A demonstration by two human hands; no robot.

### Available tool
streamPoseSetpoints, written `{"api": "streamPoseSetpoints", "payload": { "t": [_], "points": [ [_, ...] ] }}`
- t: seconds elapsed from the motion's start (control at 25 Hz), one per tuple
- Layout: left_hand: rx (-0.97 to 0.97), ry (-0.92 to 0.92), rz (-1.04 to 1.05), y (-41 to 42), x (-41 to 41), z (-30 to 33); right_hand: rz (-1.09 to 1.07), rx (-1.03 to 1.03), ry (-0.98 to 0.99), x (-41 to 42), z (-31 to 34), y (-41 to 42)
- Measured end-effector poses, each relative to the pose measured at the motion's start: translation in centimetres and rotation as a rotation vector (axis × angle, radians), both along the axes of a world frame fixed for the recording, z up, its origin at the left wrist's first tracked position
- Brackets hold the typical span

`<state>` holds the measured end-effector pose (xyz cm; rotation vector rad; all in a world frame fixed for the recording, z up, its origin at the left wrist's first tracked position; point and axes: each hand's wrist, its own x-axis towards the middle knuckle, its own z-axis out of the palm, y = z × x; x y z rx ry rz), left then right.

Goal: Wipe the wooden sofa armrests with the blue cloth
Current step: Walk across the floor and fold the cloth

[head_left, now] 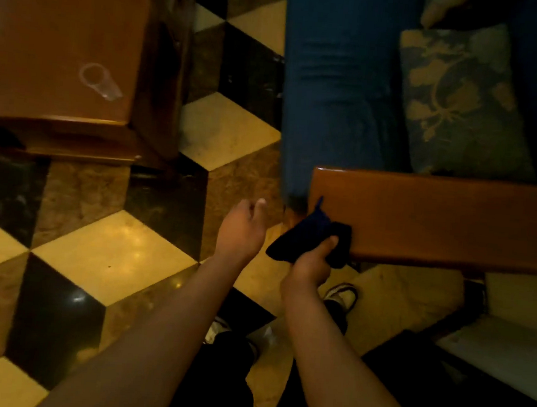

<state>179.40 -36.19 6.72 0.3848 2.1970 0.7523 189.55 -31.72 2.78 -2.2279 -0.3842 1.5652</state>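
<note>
A flat wooden sofa armrest [446, 217] runs from the middle to the right edge of the head view. A dark blue cloth [309, 235] is bunched against the armrest's near left corner. My right hand [312, 264] grips the cloth from below, thumb on top. My left hand [243, 227] hovers to the left of the cloth, over the floor, with fingers loosely curled and nothing in it. The sofa's blue seat cushion [337, 90] lies beyond the armrest.
A patterned throw pillow [461, 99] rests on the sofa. A wooden table [58, 36] at upper left carries a clear plastic cup [100, 81] lying on its side. The floor [112, 255] is checkered tile. My shoes show below.
</note>
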Motion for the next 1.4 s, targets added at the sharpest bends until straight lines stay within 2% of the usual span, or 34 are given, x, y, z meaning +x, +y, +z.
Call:
{"api": "streamPoseSetpoints", "payload": {
  "t": [0.08, 0.16, 0.4, 0.56, 0.72, 0.88, 1.08, 1.24, 1.4],
  "points": [
    [0.013, -0.281, 0.284, -4.5, -2.4, 0.4, 0.173, 0.031, 0.1, -3.6, 3.3, -3.9],
    [0.083, -0.419, 0.483, -8.9, -5.0, 2.3, 0.453, -0.001, 0.229, -7.9, 5.8, -8.1],
    [0.411, -0.316, 0.831, -22.1, -15.1, 9.7, 1.031, 0.105, 0.48, -21.9, 13.7, -17.2],
    [0.63, -0.308, 0.806, -29.1, -20.7, 14.3, 1.462, 0.165, 0.596, -29.1, 17.7, -22.2],
    [0.583, -0.177, 0.852, -33.2, -26.7, 17.2, 1.777, 0.22, 0.661, -35.9, 20.6, -23.8],
    [0.434, -0.049, 0.945, -35.9, -34.2, 21.4, 2.059, 0.335, 0.691, -45.4, 22.5, -24.4],
    [0.313, 0.141, 1.115, -39.7, -42.7, 27.3, 2.401, 0.473, 0.855, -57.5, 27.2, -27.0],
    [0.305, 0.245, 1.203, -45.7, -50.0, 29.1, 2.597, 0.448, 0.927, -67.2, 30.0, -32.0],
    [0.354, 0.232, 1.227, -53.6, -57.8, 28.5, 2.769, 0.536, 0.889, -77.2, 30.1, -38.9]
  ]
}}
